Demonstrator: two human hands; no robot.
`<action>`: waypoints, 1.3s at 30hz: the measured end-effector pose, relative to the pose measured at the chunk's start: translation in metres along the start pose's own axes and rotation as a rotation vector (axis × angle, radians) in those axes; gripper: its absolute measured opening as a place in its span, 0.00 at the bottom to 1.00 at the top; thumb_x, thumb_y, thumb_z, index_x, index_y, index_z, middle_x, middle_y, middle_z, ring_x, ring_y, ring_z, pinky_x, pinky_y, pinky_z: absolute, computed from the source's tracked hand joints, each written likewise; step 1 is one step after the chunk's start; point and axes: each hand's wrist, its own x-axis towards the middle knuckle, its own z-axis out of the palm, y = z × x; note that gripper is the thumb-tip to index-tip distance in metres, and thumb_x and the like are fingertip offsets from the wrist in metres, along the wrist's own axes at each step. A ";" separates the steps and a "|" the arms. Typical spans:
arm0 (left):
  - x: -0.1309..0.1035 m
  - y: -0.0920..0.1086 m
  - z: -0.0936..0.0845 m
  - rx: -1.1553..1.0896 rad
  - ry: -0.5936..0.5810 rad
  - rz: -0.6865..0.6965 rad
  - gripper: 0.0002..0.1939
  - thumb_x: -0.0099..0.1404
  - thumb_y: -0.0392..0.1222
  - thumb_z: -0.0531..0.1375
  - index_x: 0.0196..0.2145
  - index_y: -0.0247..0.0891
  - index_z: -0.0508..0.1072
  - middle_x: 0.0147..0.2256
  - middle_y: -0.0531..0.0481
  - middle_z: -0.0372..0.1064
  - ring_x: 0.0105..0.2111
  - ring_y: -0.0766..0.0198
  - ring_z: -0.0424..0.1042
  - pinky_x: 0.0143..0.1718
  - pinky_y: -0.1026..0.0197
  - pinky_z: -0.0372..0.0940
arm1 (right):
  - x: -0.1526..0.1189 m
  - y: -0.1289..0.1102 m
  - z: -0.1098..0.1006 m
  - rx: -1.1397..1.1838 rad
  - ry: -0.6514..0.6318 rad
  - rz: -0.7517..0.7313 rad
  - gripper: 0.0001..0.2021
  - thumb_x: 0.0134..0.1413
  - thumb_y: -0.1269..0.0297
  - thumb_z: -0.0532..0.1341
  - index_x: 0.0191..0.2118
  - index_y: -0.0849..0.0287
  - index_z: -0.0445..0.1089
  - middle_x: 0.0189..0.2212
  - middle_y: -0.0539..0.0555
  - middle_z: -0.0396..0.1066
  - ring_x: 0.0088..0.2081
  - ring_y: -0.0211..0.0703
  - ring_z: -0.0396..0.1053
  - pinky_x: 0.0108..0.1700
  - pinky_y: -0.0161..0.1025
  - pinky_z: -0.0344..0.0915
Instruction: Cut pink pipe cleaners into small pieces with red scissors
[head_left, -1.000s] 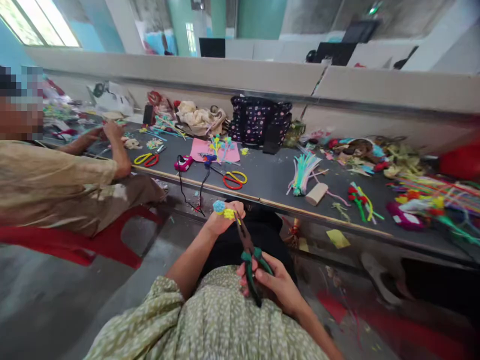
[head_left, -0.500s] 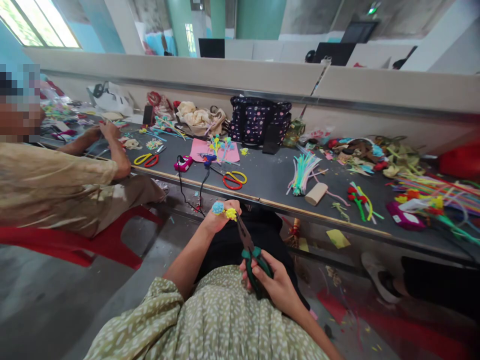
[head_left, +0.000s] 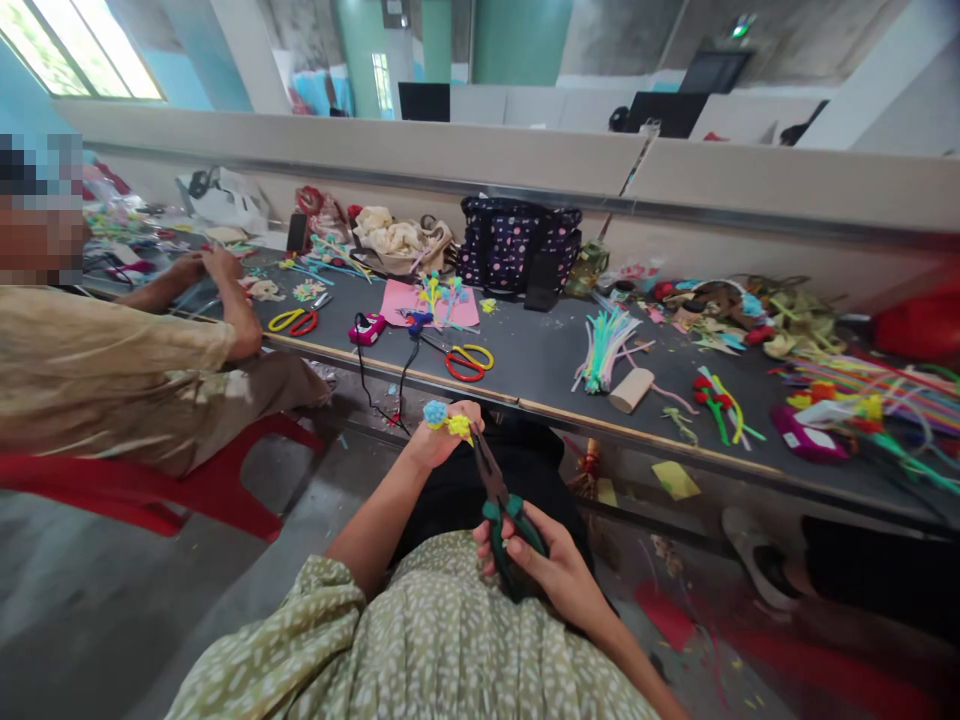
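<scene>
My left hand point(head_left: 442, 440) is closed over my lap. It grips a pipe-cleaner flower piece with a fuzzy blue ball point(head_left: 434, 414) and a yellow flower point(head_left: 459, 428); the part inside my fingers is hidden. My right hand point(head_left: 551, 555) is wrapped round the green handles of long-nose pliers point(head_left: 493, 490). The jaws point up and to the left, and their tips meet the right edge of the yellow flower. Whether the tips are closed on it is too small to tell.
Before me runs a dark table point(head_left: 525, 350) with red-and-yellow scissors point(head_left: 469, 362), a blue glue gun point(head_left: 417, 321), a pink sheet point(head_left: 394, 305), a pipe-cleaner bundle point(head_left: 604, 350) and a dark patterned bag point(head_left: 517, 245). A co-worker point(head_left: 112, 370) sits on a red chair at left.
The yellow flower has turned and shifted slightly left against the plier tips. Both hands keep their grip and stay almost in place.
</scene>
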 end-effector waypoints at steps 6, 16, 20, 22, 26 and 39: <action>0.000 0.000 0.003 -0.013 0.010 -0.025 0.23 0.46 0.58 0.70 0.15 0.36 0.69 0.19 0.51 0.58 0.25 0.65 0.58 0.29 0.58 0.56 | 0.001 0.001 -0.001 0.008 0.001 0.012 0.09 0.57 0.60 0.63 0.37 0.59 0.65 0.45 0.60 0.70 0.42 0.46 0.71 0.39 0.43 0.71; 0.000 0.000 0.004 -0.086 0.013 -0.024 0.22 0.50 0.53 0.69 0.14 0.36 0.66 0.19 0.53 0.56 0.24 0.66 0.57 0.28 0.59 0.55 | -0.001 0.000 0.001 -0.018 0.020 0.046 0.12 0.55 0.56 0.63 0.36 0.59 0.65 0.43 0.59 0.71 0.41 0.46 0.71 0.39 0.43 0.71; -0.001 0.000 0.005 -0.069 -0.001 -0.028 0.22 0.50 0.54 0.69 0.14 0.37 0.66 0.19 0.52 0.57 0.24 0.66 0.57 0.28 0.59 0.55 | 0.000 -0.001 0.003 -0.026 0.034 0.051 0.14 0.54 0.54 0.64 0.35 0.59 0.65 0.41 0.59 0.71 0.41 0.47 0.71 0.38 0.43 0.71; -0.002 -0.001 0.005 -0.062 0.001 -0.032 0.23 0.49 0.55 0.69 0.14 0.36 0.66 0.19 0.52 0.57 0.24 0.66 0.57 0.28 0.59 0.55 | 0.000 -0.002 0.004 -0.028 0.041 0.054 0.15 0.53 0.53 0.64 0.35 0.59 0.65 0.40 0.59 0.71 0.40 0.47 0.71 0.38 0.43 0.71; -0.002 -0.003 0.004 -0.038 -0.005 -0.041 0.24 0.46 0.57 0.70 0.14 0.36 0.66 0.19 0.52 0.57 0.24 0.66 0.56 0.28 0.59 0.55 | 0.000 -0.003 0.005 -0.027 0.033 0.037 0.14 0.55 0.54 0.64 0.35 0.59 0.65 0.40 0.58 0.71 0.39 0.45 0.71 0.37 0.42 0.71; -0.004 0.000 -0.003 0.022 -0.013 -0.020 0.24 0.43 0.58 0.70 0.15 0.36 0.69 0.20 0.51 0.59 0.26 0.64 0.60 0.30 0.57 0.58 | 0.000 0.012 0.003 -0.211 0.176 0.006 0.14 0.56 0.52 0.62 0.38 0.58 0.67 0.37 0.55 0.73 0.29 0.40 0.70 0.30 0.37 0.69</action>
